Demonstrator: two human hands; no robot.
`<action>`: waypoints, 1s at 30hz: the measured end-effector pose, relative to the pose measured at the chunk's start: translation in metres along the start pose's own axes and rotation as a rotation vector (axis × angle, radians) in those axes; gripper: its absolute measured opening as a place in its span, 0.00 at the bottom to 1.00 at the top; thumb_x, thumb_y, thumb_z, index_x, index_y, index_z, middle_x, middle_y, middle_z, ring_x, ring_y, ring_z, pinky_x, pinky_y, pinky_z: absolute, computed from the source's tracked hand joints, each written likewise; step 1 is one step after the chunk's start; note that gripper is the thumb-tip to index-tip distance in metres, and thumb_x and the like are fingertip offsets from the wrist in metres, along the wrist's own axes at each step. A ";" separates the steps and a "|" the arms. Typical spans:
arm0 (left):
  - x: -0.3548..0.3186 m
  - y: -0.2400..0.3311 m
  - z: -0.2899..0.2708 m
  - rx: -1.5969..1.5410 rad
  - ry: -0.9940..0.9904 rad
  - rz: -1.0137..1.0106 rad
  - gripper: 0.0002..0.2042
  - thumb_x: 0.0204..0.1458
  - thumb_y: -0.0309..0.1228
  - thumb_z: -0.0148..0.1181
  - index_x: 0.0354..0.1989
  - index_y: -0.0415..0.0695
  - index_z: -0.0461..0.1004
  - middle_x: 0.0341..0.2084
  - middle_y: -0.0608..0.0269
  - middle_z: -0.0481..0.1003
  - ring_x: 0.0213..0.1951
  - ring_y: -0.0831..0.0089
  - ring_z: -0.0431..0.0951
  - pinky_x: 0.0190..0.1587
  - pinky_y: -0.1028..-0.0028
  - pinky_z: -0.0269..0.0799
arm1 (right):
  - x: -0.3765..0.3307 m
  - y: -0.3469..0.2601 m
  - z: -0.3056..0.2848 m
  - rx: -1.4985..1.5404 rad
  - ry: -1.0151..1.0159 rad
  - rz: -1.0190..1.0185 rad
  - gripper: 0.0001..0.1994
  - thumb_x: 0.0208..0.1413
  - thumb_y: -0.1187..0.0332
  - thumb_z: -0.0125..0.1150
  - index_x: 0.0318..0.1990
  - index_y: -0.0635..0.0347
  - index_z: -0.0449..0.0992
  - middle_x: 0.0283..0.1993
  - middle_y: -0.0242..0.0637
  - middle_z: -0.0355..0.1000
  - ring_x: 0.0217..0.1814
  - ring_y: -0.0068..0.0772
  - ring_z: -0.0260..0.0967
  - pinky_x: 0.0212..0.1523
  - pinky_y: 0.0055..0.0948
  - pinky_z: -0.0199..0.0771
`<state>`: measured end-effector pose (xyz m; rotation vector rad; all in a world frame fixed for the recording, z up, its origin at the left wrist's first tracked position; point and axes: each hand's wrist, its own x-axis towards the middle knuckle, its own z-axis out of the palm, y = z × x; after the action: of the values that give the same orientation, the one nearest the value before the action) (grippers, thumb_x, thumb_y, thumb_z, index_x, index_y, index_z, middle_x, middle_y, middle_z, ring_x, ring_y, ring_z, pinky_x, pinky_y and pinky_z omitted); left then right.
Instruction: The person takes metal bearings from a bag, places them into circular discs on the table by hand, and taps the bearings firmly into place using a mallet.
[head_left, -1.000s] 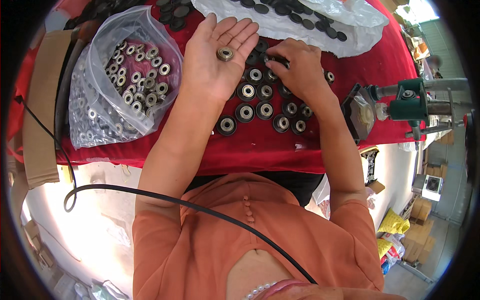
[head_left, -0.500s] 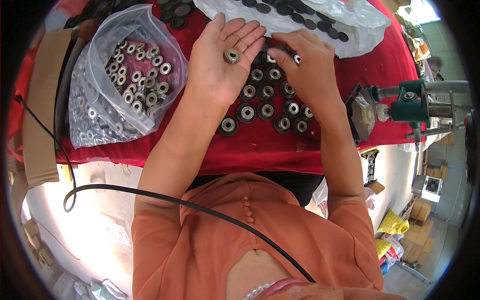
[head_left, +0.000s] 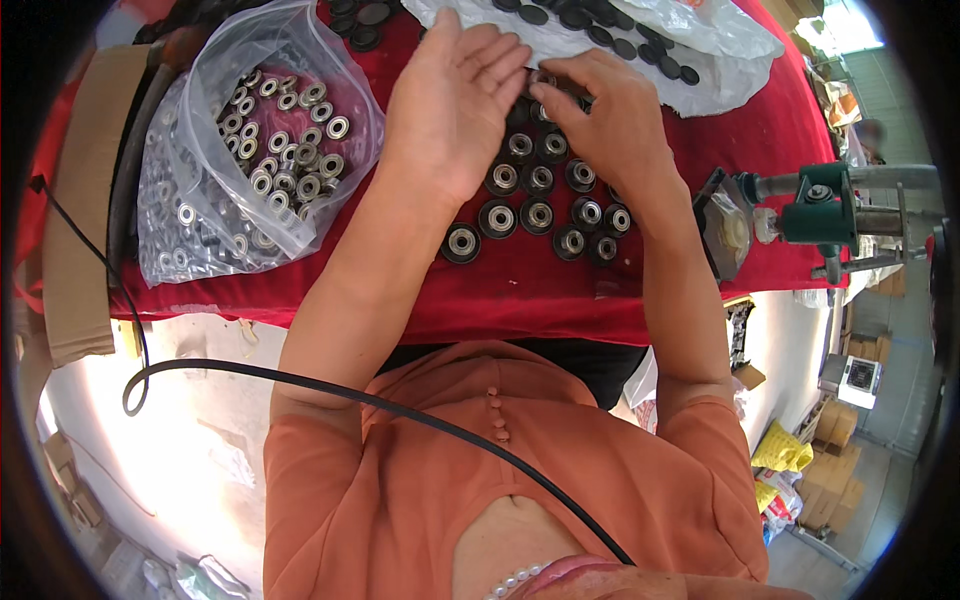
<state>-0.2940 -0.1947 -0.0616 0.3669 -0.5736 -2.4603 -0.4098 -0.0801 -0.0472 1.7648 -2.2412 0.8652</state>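
Observation:
My left hand (head_left: 455, 110) is palm up with its fingers stretched out, and no bearing shows on the palm. Close to its fingertips, my right hand (head_left: 615, 120) pinches a small metal bearing (head_left: 542, 77) between thumb and forefinger, partly hidden by them. Under and in front of the right hand stand rows of round black caps, each with a bearing seated in its middle, such as this near cap (head_left: 461, 243). Some of the far caps are covered by the hand. To the left, a clear plastic bag (head_left: 345, 100) lies with its mouth wide, full of loose bearings (head_left: 283, 150).
A red cloth (head_left: 520, 295) covers the table. Plain black discs (head_left: 625, 48) lie on a white plastic sheet (head_left: 725, 85) at the back. A green-and-steel hand press (head_left: 825, 205) stands at the right edge. Cardboard (head_left: 85, 220) borders the left, and a black cable (head_left: 330, 392) crosses below.
The bearing on my left palm is gone from there, and one now shows between my right thumb and forefinger. Both hands have shifted slightly; the picture has moved a little.

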 end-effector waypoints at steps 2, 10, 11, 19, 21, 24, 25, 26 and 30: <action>0.003 0.004 -0.005 0.005 -0.006 0.067 0.29 0.67 0.44 0.43 0.60 0.24 0.57 0.59 0.37 0.62 0.63 0.49 0.63 0.69 0.58 0.57 | -0.007 0.011 0.009 -0.093 -0.013 0.058 0.09 0.49 0.63 0.66 0.36 0.56 0.82 0.37 0.40 0.77 0.42 0.45 0.74 0.47 0.43 0.69; 0.004 0.008 -0.008 -0.060 0.081 0.102 0.27 0.67 0.41 0.43 0.58 0.23 0.58 0.58 0.37 0.62 0.63 0.48 0.63 0.69 0.57 0.56 | -0.010 0.003 0.026 -0.322 -0.076 -0.088 0.10 0.49 0.62 0.68 0.38 0.53 0.83 0.37 0.31 0.75 0.45 0.35 0.72 0.48 0.39 0.64; 0.003 0.008 -0.008 -0.063 0.088 0.091 0.26 0.67 0.41 0.43 0.57 0.23 0.58 0.58 0.37 0.62 0.63 0.48 0.63 0.69 0.57 0.57 | -0.010 0.003 0.027 -0.337 -0.081 -0.095 0.10 0.49 0.62 0.68 0.39 0.53 0.83 0.37 0.30 0.75 0.45 0.34 0.71 0.49 0.38 0.62; 0.004 0.016 -0.008 -0.069 0.068 0.154 0.25 0.67 0.40 0.42 0.56 0.24 0.60 0.57 0.37 0.63 0.62 0.48 0.65 0.68 0.56 0.58 | -0.025 0.000 0.017 -0.267 -0.035 -0.100 0.14 0.52 0.61 0.65 0.45 0.52 0.82 0.42 0.29 0.74 0.49 0.34 0.69 0.51 0.40 0.60; 0.003 0.018 -0.006 -0.079 0.077 0.176 0.24 0.67 0.40 0.42 0.55 0.24 0.61 0.56 0.37 0.64 0.61 0.48 0.65 0.68 0.56 0.58 | -0.027 -0.007 0.019 -0.268 -0.035 -0.130 0.14 0.53 0.61 0.65 0.46 0.53 0.81 0.43 0.29 0.74 0.50 0.34 0.69 0.52 0.41 0.60; -0.004 0.022 -0.004 -0.033 0.132 0.298 0.23 0.66 0.38 0.43 0.53 0.24 0.63 0.55 0.38 0.66 0.61 0.48 0.65 0.68 0.56 0.58 | -0.029 -0.017 0.024 -0.295 -0.066 -0.155 0.16 0.54 0.60 0.64 0.47 0.56 0.80 0.47 0.31 0.74 0.53 0.34 0.68 0.55 0.42 0.60; -0.008 0.025 -0.005 0.005 0.136 0.349 0.21 0.66 0.36 0.44 0.53 0.25 0.64 0.54 0.39 0.67 0.59 0.49 0.67 0.67 0.56 0.60 | -0.031 -0.022 0.023 -0.350 -0.077 -0.156 0.17 0.55 0.59 0.63 0.48 0.57 0.80 0.48 0.32 0.74 0.54 0.34 0.68 0.57 0.43 0.59; -0.013 0.029 -0.006 0.045 0.141 0.401 0.20 0.66 0.35 0.45 0.52 0.25 0.66 0.52 0.40 0.69 0.57 0.50 0.69 0.66 0.57 0.61 | -0.032 -0.026 0.022 -0.402 -0.087 -0.159 0.18 0.55 0.58 0.62 0.49 0.58 0.79 0.49 0.33 0.74 0.55 0.35 0.68 0.58 0.45 0.59; -0.050 0.061 -0.017 0.339 0.110 0.613 0.16 0.64 0.32 0.47 0.49 0.29 0.71 0.47 0.45 0.75 0.52 0.55 0.75 0.60 0.61 0.68 | -0.035 -0.024 0.017 -0.402 -0.104 -0.148 0.20 0.57 0.55 0.60 0.51 0.59 0.78 0.51 0.36 0.74 0.56 0.37 0.67 0.58 0.46 0.58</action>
<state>-0.2188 -0.2150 -0.0409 0.3863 -0.9051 -1.7478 -0.3739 -0.0629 -0.0689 1.7807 -2.1206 0.2735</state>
